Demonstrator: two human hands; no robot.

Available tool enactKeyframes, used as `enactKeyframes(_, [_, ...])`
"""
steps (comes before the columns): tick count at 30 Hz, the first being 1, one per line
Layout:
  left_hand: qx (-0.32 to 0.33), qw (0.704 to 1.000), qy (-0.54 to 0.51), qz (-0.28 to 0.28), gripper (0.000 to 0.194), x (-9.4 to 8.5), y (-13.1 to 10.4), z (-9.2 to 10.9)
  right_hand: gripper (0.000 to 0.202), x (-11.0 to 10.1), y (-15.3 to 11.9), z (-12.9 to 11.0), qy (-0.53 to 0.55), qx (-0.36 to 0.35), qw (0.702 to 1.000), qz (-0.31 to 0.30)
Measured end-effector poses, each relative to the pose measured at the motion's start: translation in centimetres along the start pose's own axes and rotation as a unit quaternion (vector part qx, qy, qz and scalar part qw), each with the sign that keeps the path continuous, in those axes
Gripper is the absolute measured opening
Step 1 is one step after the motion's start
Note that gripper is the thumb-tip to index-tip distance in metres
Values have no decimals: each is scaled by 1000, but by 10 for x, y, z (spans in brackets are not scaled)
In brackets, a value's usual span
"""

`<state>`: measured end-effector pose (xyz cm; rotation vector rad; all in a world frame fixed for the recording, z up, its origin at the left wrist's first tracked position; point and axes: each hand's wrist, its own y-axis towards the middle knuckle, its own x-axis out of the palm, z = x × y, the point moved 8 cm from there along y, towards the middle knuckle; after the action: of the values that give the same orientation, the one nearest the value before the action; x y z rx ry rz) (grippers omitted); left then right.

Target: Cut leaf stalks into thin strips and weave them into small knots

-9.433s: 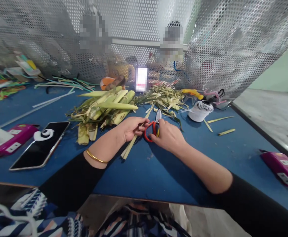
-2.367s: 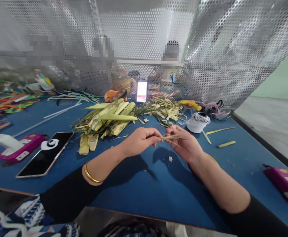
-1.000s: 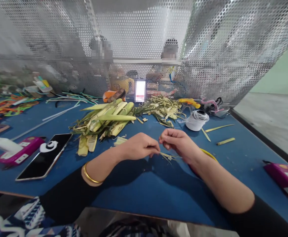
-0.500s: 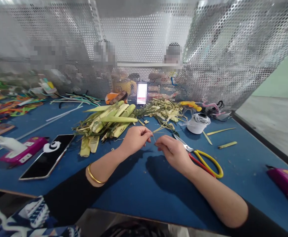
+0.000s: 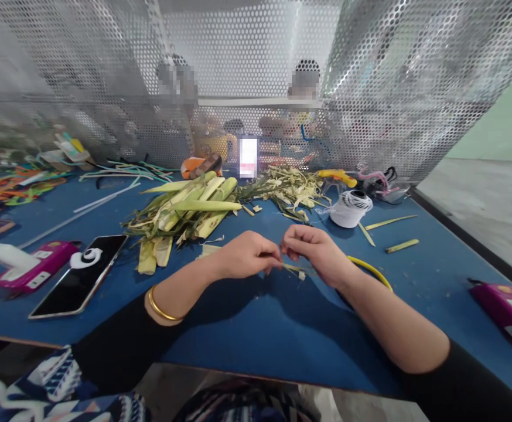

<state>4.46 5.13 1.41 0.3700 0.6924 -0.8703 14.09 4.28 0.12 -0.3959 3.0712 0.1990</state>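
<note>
Husk strips [image 5: 292, 269] are poking out of the left hand [image 5: 248, 254], which is pinching them midway between near and far edges of the surface [image 5: 256, 334], apparently leaving frayed ends free beside the right hand [image 5: 317, 249]. That hand is holding its fingers curled together; whether they are gripping anything fine, I cannot tell. Towards the far right corner, a spool [image 5: 349, 212] is standing on end, probably for steadiness.

The flat blue tabletop [image 5: 256, 346] lies open this side of the bare left hand [image 5: 247, 256] and bare right hand [image 5: 311, 246]; beyond, long pale-green leafy husks [image 5: 194, 206], shredded yellow-green leaf litter [image 5: 296, 186] and a round white thread spool [image 5: 347, 214] bar the way
</note>
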Motion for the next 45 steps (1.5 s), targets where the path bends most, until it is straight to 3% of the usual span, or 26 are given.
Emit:
enactKeyframes(3, [-28, 985, -166, 22, 16, -6, 0, -3, 22, -3, 2, 17, 189, 82, 978, 17])
enactKeyframes(6, [-53, 964, -247, 89, 16, -13, 0, -9, 24, -4, 3, 29, 224, 114, 967, 46])
enactKeyframes(10, [-89, 941, -253, 205, 13, -26, -4, -22, 18, 0, 3, 31, 85, 94, 990, 55])
enactKeyframes(13, [-115, 938, -221, 242, 13, -29, -5, -30, 17, 9, -1, 10, -125, -17, 991, 44])
enactKeyframes(16, [-127, 949, -176, 230, 13, -23, -3, -35, 18, 17, -12, -18, -309, -158, 935, 71])
enactKeyframes(18, [-128, 956, -151, 216, 14, -17, -2, -36, 19, 21, -18, -28, -343, -215, 911, 79])
enactKeyframes(19, [-128, 959, -144, 208, 15, -15, -1, -37, 19, 20, -18, -29, -330, -224, 913, 79])
enactKeyframes(24, [-137, 967, -123, 179, 16, -6, 1, -37, 16, 11, -7, -13, -209, -146, 965, 63])
enactKeyframes(28, [-172, 960, -157, 154, 13, 1, 1, -43, 18, 13, -5, -8, -210, -134, 968, 34])
enactKeyframes(31, [-183, 944, -243, 129, 14, 6, 2, -46, 15, 6, -5, -5, -190, -103, 974, 62])
enactKeyframes(36, [-205, 924, -307, 102, 16, 12, 1, -48, 18, 5, -8, -15, -301, -145, 939, 82])
enactKeyframes(40, [-225, 923, -304, 77, 17, 18, 1, -46, 18, 6, -6, -10, -404, -126, 904, 68])
enactKeyframes(43, [-216, 943, -239, 79, 17, 15, 1, -41, 17, -1, -3, -8, -436, -117, 888, 86])
enactKeyframes(45, [-184, 969, -128, 101, 37, 7, 1, -33, 17, -8, -1, -5, -435, -91, 890, 104])
